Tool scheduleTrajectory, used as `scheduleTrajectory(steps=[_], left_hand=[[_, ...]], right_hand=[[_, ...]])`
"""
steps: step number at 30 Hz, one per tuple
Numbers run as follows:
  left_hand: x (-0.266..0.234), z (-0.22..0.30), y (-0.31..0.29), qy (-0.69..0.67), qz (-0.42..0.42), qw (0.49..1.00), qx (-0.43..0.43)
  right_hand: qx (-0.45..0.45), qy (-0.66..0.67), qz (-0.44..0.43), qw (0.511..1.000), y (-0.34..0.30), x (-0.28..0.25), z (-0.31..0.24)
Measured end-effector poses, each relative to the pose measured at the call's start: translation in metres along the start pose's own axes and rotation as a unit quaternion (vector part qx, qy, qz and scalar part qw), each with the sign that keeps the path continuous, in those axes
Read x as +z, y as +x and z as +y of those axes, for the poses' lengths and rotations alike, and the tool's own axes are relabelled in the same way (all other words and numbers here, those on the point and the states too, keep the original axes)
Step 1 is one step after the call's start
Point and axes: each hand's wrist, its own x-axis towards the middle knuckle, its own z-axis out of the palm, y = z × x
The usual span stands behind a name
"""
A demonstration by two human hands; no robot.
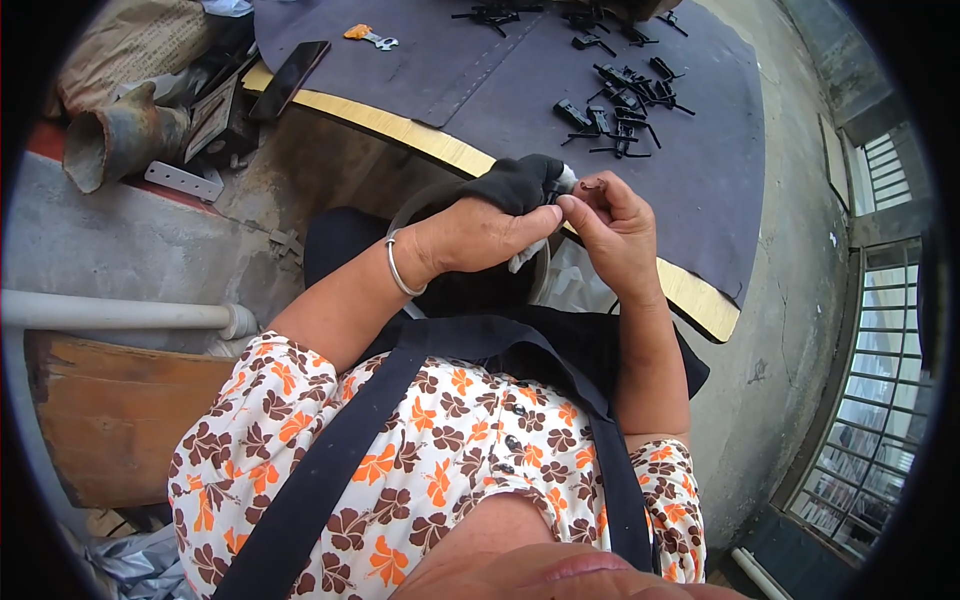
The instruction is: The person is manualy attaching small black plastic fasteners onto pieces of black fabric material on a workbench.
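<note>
My left hand (470, 235), with a silver bangle at the wrist, is closed in front of me just off the table's near edge. Black cloth (512, 183) covers its fingers, and white material shows at their tips. Beside it my right hand (622, 240) is bare, its thumb and fingers pinched together. The two thumbs meet at a small black part (556, 197), mostly hidden by the fingers. A dark reddish-brown bit (594, 185) shows at the right fingers. Beyond the hands, several small black parts with thin levers (622, 100) lie in a loose pile.
The table (400, 65) has a dark grey cover and a yellowish edge. A phone (290, 80) and an orange-handled metal tool (371, 37) lie on it. To the left are a rusty pipe piece (120, 140), a white perforated bracket (184, 181) and a white pipe (120, 311). A barred window (865, 400) stands right.
</note>
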Motion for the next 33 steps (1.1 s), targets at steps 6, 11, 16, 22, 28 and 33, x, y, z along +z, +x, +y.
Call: scheduleTrajectory(steps=[6,11,16,22,28,33], left_hand=[[-0.002,-0.004,0.002,0.086,0.008,0.996,0.015],[0.004,-0.012,0.001,0.142,0.035,0.984,0.099],[0.005,-0.011,-0.003,0.238,0.06,0.954,0.172],[0.0,-0.015,-0.012,0.286,0.044,0.939,0.188],[-0.026,-0.011,-0.011,0.51,0.066,0.84,0.174],[-0.025,-0.015,-0.001,0.497,0.114,0.837,0.199]], right_hand=[[-0.034,-0.164,-0.093,0.982,0.0,-0.006,-0.006],[0.009,-0.152,-0.078,0.985,-0.001,0.004,0.0],[-0.007,-0.148,-0.046,0.988,-0.001,0.017,0.004],[0.071,-0.077,-0.146,0.984,0.007,0.004,-0.004],[0.01,-0.529,0.124,0.839,0.037,-0.055,0.005],[0.032,-0.59,0.08,0.803,0.035,-0.054,0.009]])
